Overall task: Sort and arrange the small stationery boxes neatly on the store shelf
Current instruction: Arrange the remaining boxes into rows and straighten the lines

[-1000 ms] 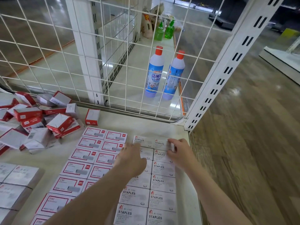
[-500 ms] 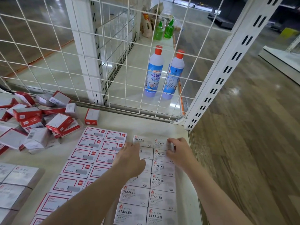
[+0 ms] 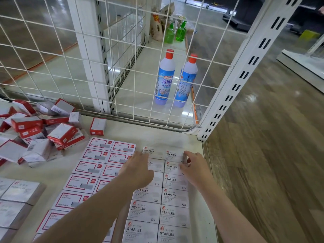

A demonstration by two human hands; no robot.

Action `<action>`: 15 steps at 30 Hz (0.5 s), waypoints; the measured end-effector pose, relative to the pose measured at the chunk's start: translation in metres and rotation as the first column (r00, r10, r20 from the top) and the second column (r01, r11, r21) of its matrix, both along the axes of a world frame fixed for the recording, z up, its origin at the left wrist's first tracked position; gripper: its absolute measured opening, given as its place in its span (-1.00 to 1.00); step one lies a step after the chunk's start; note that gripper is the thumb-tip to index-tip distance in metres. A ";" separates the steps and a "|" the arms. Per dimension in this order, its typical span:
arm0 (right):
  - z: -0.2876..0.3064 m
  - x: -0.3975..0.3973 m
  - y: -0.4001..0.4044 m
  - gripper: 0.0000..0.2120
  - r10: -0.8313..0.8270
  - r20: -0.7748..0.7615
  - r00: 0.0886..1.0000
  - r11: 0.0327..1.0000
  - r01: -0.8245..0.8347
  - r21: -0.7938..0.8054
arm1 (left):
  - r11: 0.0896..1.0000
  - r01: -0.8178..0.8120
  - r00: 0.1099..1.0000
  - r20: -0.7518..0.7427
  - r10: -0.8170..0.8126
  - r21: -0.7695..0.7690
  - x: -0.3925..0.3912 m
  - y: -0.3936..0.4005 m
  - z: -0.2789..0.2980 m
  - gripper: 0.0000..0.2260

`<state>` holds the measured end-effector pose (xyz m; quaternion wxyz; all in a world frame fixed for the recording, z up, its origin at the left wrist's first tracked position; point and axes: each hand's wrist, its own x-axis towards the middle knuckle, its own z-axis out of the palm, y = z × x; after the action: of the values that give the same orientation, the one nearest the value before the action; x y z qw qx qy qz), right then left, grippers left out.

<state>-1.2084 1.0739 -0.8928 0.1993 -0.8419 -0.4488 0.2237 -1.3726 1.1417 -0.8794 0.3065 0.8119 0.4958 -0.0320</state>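
White boxes marked STAPLES (image 3: 147,194) lie flat in two neat columns near the shelf's right edge. Left of them, red-bordered boxes (image 3: 95,152) form two more columns. My left hand (image 3: 136,170) rests palm down on the upper boxes of the left white column, fingertips touching the farthest box there (image 3: 155,151). My right hand (image 3: 193,166) has its fingers and thumb pinched on the right end of the farthest box in the right column (image 3: 173,155). A jumbled pile of red and white boxes (image 3: 35,130) lies at the far left, with a single red box (image 3: 98,126) standing apart.
The cream shelf (image 3: 157,137) ends at a white wire grid (image 3: 122,67) and a slotted upright (image 3: 245,71). Two blue bottles (image 3: 165,78) stand behind the grid. Grey boxes (image 3: 15,199) lie at the near left. Wooden floor (image 3: 263,155) is to the right.
Both hands have stayed on the farthest white boxes, with only slight shifts of the fingers. The rows look unchanged.
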 end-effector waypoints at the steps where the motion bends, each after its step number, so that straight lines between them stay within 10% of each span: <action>1: 0.001 0.000 0.000 -0.70 0.003 0.002 1.000 1.000 -0.003 -0.009 | 1.000 0.001 1.000 0.006 -0.001 -0.001 0.000 0.000 0.000 -0.56; 15: -0.003 -0.001 0.002 -0.60 -0.071 -0.104 0.992 0.997 0.071 -0.002 | 0.998 0.067 0.998 -0.018 -0.067 0.017 -0.003 0.001 0.000 -0.55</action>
<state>-1.2097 1.0755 -0.8956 0.2308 -0.8445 -0.4076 0.2596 -1.3761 1.1430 -0.8796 0.2936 0.8305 0.4712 -0.0449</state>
